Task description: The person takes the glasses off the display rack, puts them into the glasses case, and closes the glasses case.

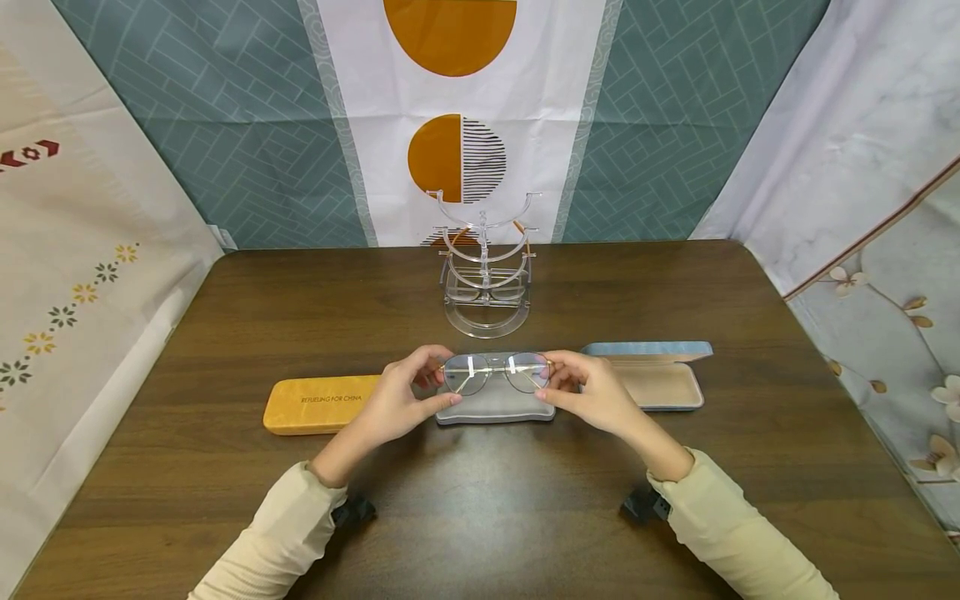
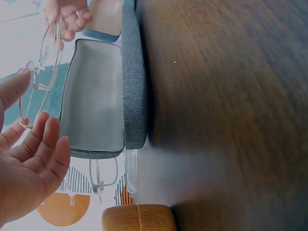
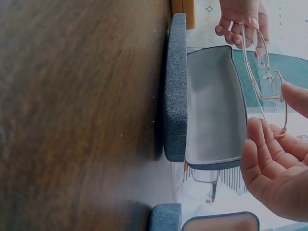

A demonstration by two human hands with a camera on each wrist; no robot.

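Note:
A pair of thin-rimmed glasses (image 1: 467, 375) is held level between both hands, its lenses facing me. My left hand (image 1: 397, 398) pinches one end of the frame between thumb and fingers. At the other end, my right hand (image 1: 597, 390) grips the frame in the same way. Beneath and behind the glasses lies a grey glasses case (image 1: 495, 410). Both wrist views show its lid (image 2: 94, 96) raised, with a pale grey lining, and the glasses (image 3: 251, 72) held above the case, apart from it. The case floor is hidden in the wrist views.
A yellow glasses case (image 1: 318, 402) lies shut at the left, partly behind my left hand. To the right sits a blue glasses case (image 1: 663, 385), lid up, with a beige lining. A clear display stand (image 1: 484, 250) holding other glasses (image 1: 465, 294) stands behind, near the patterned cloth (image 1: 262, 125).

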